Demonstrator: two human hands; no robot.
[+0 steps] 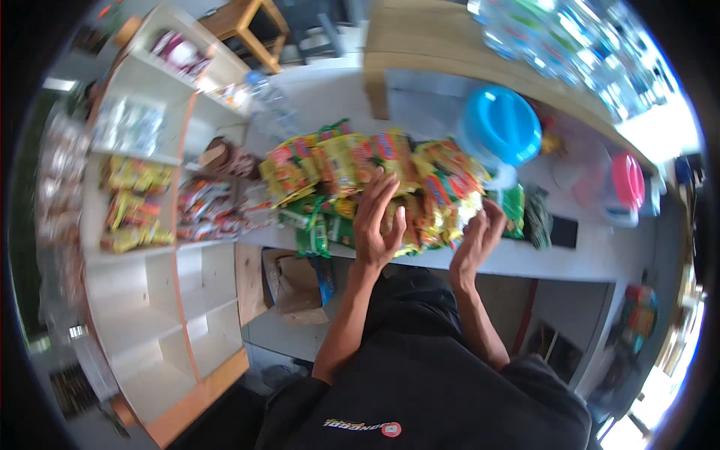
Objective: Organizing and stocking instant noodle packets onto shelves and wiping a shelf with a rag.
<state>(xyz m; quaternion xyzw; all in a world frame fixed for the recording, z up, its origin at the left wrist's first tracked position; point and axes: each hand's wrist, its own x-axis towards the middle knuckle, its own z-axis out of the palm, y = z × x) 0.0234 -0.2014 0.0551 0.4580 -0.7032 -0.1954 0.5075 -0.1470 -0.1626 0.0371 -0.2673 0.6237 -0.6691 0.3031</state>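
Yellow and red snack packets (388, 157) lie heaped on the white counter (360, 107). My left hand (379, 225) is over the middle of the heap with its fingers apart, holding nothing that I can see. My right hand (478, 239), fingers curved, is at the heap's right end beside a shiny yellow packet (469, 211); whether it grips the packet cannot be told. Green packets (312, 228) lie at the front left of the heap, and another green packet (513, 211) is to the right of my right hand.
A blue-lidded tub (500, 124) and a pink-lidded tub (625, 181) stand on the right. A shelf unit (185, 270) on the left holds yellow packets (135, 174). Wrapped water bottles (568, 50) are on the raised wooden top. An open cardboard box (295, 287) sits below the counter.
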